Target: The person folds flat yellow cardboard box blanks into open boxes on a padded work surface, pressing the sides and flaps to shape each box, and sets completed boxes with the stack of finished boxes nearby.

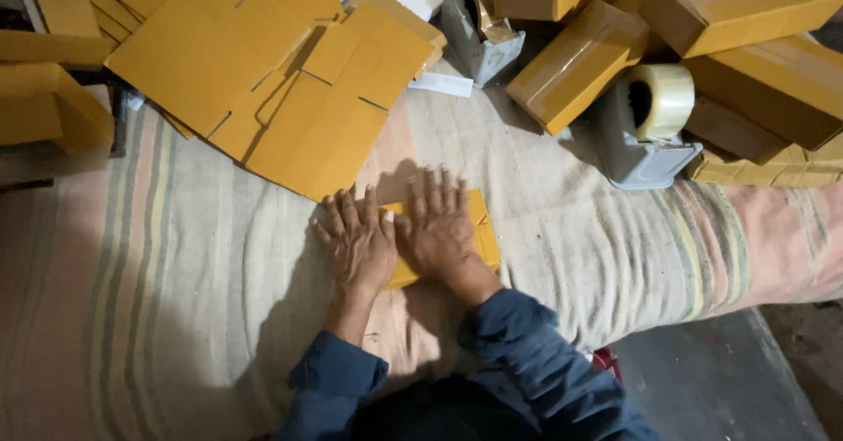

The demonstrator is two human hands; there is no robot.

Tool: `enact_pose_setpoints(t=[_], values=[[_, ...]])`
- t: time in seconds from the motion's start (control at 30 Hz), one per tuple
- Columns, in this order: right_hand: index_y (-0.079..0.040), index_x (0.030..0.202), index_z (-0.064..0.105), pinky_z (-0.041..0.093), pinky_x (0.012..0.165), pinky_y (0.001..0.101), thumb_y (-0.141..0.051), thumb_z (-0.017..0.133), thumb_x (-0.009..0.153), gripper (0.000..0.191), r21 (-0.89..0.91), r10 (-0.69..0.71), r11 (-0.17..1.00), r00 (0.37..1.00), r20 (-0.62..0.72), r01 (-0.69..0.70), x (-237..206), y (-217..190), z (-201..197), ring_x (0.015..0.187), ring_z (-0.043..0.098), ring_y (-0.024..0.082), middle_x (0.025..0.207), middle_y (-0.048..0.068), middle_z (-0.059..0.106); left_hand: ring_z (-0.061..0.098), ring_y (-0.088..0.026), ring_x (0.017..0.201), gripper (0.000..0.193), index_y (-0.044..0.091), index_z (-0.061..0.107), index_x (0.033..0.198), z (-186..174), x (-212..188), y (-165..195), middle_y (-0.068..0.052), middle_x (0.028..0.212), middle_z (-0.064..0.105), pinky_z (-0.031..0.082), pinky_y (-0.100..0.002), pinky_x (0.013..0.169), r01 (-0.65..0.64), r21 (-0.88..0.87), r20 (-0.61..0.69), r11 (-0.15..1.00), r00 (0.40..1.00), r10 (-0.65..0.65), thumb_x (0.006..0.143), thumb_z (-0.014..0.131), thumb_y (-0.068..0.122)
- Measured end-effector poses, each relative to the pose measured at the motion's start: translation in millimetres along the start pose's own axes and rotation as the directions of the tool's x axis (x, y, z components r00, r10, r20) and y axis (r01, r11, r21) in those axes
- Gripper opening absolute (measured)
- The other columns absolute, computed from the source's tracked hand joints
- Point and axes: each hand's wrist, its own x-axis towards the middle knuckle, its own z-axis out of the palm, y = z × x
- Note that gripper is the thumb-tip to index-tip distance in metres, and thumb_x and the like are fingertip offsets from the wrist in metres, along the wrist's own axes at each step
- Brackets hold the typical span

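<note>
Two bare hands, left hand (358, 246) and right hand (439, 227), without rings, gloves or watch. Long dark blue sleeves (527, 353) of soft, creased cloth, pushed back above the wrists, cuffs bunched in loose folds.

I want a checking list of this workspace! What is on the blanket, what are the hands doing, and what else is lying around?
Surface: striped blanket, wrinkled, spread under everything.
Job's things: small yellow box, lying flat under both hands.
Clutter: flat yellow cardboard sheets piled at upper left; taped boxes heaped at upper right; two grey tape dispensers, one with clear tape, one with brown tape.
Grippers: left hand and right hand side by side, palms down, fingers spread, pressing on the small yellow box.
Cables: nothing seen.
Surroundings: dark floor at lower right; blue sleeves of the person.
</note>
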Motion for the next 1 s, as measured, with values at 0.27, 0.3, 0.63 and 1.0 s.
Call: enact_pose_setpoints(t=[0.27,0.3,0.63,1.0], values=[[-0.008,0.158,0.034,0.001,0.119,0.0658,-0.055,0.031,0.104,0.072,0.016,0.132,0.991,0.989,-0.065,-0.132,-8.2,53.9,-10.7,0.153,0.010,0.051,0.163,0.029,0.023,0.013,-0.043,0.154,0.072,0.008,0.016,0.162,2.0,-13.9,-16.7,-0.023,0.165,0.023,0.004,-0.065,0.121,0.030,-0.038,-0.040,0.999,0.999,-0.032,0.105,0.029,0.050],[-0.009,0.158,0.034,0.001,0.120,0.0659,-0.054,0.031,0.104,0.071,-0.011,0.171,0.985,0.985,-0.029,-0.171,-7.9,60.5,-10.6,0.153,0.010,0.050,0.163,0.030,0.023,0.013,-0.043,0.154,0.072,0.006,0.015,0.162,3.4,-14.0,-18.7,-0.023,0.165,0.023,0.003,-0.064,0.121,0.014,-0.044,-0.059,0.999,0.998,-0.016,0.106,0.028,0.050],[-0.005,0.157,0.034,0.005,0.122,0.0617,-0.048,0.033,0.104,0.068,0.120,-0.109,0.987,0.994,-0.004,0.109,11.0,-33.7,5.4,0.153,0.011,0.049,0.164,0.028,0.024,0.021,-0.036,0.156,0.066,0.006,0.021,0.163,12.3,-11.6,-26.0,-0.015,0.166,0.029,0.005,-0.057,0.128,0.011,-0.227,-0.095,0.974,0.995,-0.033,0.108,0.025,0.043],[-0.007,0.151,0.043,0.008,0.115,0.0703,-0.048,0.038,0.103,0.064,-0.011,0.185,0.982,0.972,-0.145,-0.188,-13.5,45.8,-4.5,0.149,0.018,0.053,0.158,0.031,0.032,0.012,-0.043,0.152,0.066,0.006,0.028,0.156,11.5,-3.0,11.3,-0.027,0.162,0.022,0.001,-0.066,0.116,-0.053,0.137,-0.056,0.989,0.997,0.061,0.101,0.036,0.043]])
